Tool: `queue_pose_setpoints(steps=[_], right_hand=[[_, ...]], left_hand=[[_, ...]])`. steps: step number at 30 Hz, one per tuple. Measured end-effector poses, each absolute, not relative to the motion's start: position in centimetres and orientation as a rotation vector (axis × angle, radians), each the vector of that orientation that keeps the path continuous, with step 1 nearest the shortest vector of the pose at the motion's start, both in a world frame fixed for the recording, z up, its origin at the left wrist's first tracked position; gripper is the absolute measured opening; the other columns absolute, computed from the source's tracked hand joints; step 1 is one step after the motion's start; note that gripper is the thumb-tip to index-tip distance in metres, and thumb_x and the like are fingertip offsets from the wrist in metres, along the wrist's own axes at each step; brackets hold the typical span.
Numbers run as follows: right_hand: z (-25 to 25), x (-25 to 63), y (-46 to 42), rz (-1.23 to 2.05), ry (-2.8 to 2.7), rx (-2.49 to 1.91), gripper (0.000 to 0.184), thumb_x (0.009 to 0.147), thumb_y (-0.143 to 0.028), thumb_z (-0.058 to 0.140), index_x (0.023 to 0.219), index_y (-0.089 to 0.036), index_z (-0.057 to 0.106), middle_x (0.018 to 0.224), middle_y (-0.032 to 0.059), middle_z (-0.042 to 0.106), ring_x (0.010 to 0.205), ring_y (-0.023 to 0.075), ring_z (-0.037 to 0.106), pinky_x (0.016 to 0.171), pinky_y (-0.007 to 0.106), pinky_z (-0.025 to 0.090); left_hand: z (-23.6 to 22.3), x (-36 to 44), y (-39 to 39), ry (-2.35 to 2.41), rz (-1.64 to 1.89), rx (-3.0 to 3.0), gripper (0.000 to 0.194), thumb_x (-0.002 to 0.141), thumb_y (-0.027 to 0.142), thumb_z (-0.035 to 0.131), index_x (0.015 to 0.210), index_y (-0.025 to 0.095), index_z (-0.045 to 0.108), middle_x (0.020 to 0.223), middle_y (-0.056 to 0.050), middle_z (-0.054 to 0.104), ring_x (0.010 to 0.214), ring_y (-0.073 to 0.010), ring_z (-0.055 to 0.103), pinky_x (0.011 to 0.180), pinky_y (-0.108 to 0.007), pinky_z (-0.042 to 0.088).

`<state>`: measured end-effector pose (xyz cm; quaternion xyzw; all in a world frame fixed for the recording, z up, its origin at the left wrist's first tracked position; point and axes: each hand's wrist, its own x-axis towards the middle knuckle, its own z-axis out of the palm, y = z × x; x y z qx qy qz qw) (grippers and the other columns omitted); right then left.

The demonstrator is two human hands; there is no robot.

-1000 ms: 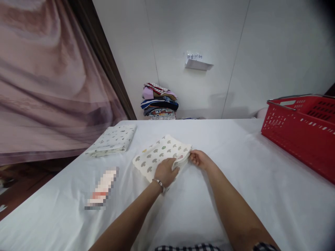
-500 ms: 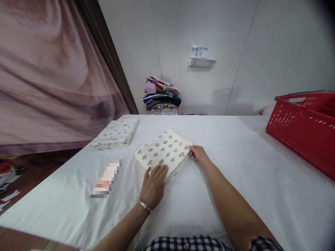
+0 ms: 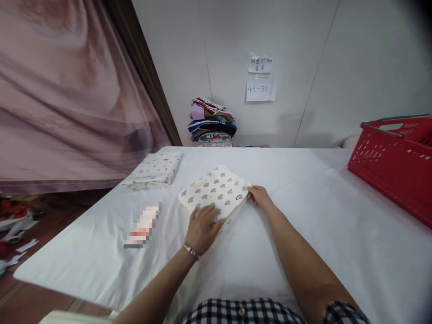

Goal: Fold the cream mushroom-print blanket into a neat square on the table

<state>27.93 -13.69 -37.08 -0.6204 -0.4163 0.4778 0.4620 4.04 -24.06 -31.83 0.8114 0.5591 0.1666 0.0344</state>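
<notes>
A folded white cloth (image 3: 219,189) printed with grey-green mushrooms lies at an angle on the white-covered table (image 3: 313,189) in front of me. My left hand (image 3: 203,229), with a silver bracelet at the wrist, rests on its near corner, fingers stretched out over the print. At the cloth's right corner, my right hand (image 3: 259,197) pinches the edge between thumb and fingers. Another folded cloth (image 3: 157,167), white with small dark prints, sits at the table's far left.
A pixelated flat item (image 3: 144,226) lies left of my hands. On the right stands a red plastic basket (image 3: 394,166). Behind the table's far edge rises a stack of folded clothes (image 3: 212,121) against the wall. A pink curtain (image 3: 67,99) hangs at the left.
My left hand has slid slightly up over the cloth, its thumb now spread to the right. The right hand keeps its pinch. The lower paper on the wall now hangs flat. The view has shifted a little.
</notes>
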Motion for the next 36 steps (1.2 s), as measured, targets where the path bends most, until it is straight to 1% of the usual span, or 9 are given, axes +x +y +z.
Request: queue_pose_setpoints(steps=[1,4,8,10,13,17,25,29,36], right_hand=[[-36.9,28.1,-13.7,1.157,-1.015,-1.531,0.014,0.072,-0.029,0.054,0.074,-0.016,0.059,0.048,-0.0029,0.053,0.036,0.0086,0.043,0.037,0.021,0.031],[-35.6,28.1,-14.0,0.916,-1.048,-1.499,0.030,0.074,-0.029,0.053,0.103,-0.019,0.057,0.065,-0.0017,0.060,0.053,0.0116,0.053,0.050,0.022,0.042],[-33.4,26.6,-15.3,0.463,-1.382,-1.337,0.036,0.084,-0.034,0.041,0.116,-0.021,0.053,0.104,0.0073,0.061,0.093,0.0182,0.056,0.076,0.028,0.046],[-33.1,25.5,-15.9,0.407,-1.687,-1.294,0.036,0.087,-0.034,0.039,0.118,-0.021,0.052,0.121,0.0090,0.055,0.111,0.0204,0.048,0.091,0.033,0.040],[-33.9,24.4,-16.4,0.383,-2.123,-1.375,0.032,0.087,-0.037,0.042,0.113,-0.024,0.056,0.128,0.0070,0.051,0.126,0.0239,0.035,0.106,0.045,0.020],[-35.3,24.3,-16.2,0.372,-2.270,-1.509,0.035,0.088,-0.041,0.041,0.115,-0.025,0.054,0.135,0.0059,0.046,0.132,0.0233,0.027,0.107,0.049,0.010],[-35.6,24.6,-16.1,0.363,-2.268,-1.499,0.037,0.088,-0.041,0.040,0.119,-0.026,0.052,0.139,0.0052,0.042,0.134,0.0227,0.024,0.108,0.048,0.010],[-35.4,24.6,-16.2,0.388,-2.269,-1.502,0.038,0.088,-0.040,0.040,0.121,-0.026,0.051,0.139,0.0053,0.042,0.134,0.0221,0.023,0.108,0.048,0.010],[-34.9,24.6,-16.2,0.433,-2.279,-1.486,0.041,0.087,-0.041,0.042,0.124,-0.024,0.050,0.141,0.0061,0.040,0.135,0.0238,0.023,0.109,0.048,0.009]], left_hand=[[-31.7,4.0,-23.4,1.753,0.530,2.486,0.038,0.087,0.045,0.042,0.116,0.026,0.058,0.129,-0.006,0.054,0.123,-0.0235,0.044,0.108,-0.046,0.024],[-31.8,3.6,-21.0,1.908,0.520,2.459,0.042,0.086,0.044,0.044,0.120,0.022,0.054,0.138,-0.009,0.045,0.131,-0.0267,0.033,0.109,-0.049,0.021],[-33.5,2.9,-18.7,2.052,0.358,2.355,0.051,0.085,0.047,0.044,0.126,0.018,0.049,0.143,-0.012,0.036,0.134,-0.0283,0.026,0.109,-0.051,0.018],[-34.4,2.7,-18.4,2.068,0.312,2.337,0.052,0.086,0.048,0.041,0.127,0.017,0.048,0.143,-0.012,0.036,0.134,-0.0275,0.026,0.109,-0.050,0.016],[-34.8,2.4,-18.4,2.067,0.291,2.343,0.053,0.087,0.049,0.039,0.128,0.017,0.047,0.143,-0.012,0.036,0.134,-0.0267,0.026,0.109,-0.050,0.015],[-33.8,2.3,-17.7,2.044,0.245,2.323,0.050,0.086,0.052,0.039,0.123,0.021,0.051,0.140,-0.010,0.041,0.132,-0.0254,0.030,0.108,-0.050,0.019],[-32.4,2.3,-11.4,2.044,0.221,2.362,0.053,0.087,0.050,0.034,0.133,0.024,0.040,0.148,-0.008,0.028,0.136,-0.0266,0.022,0.109,-0.051,0.014],[-32.9,1.8,-9.2,2.093,0.189,2.156,0.055,0.087,0.053,0.028,0.133,0.024,0.040,0.140,-0.009,0.041,0.127,-0.0272,0.038,0.103,-0.048,0.026],[-30.9,1.7,-5.8,2.129,0.244,1.977,0.055,0.090,0.051,0.018,0.117,0.020,0.054,0.119,-0.011,0.061,0.111,-0.0249,0.054,0.089,-0.036,0.040]])
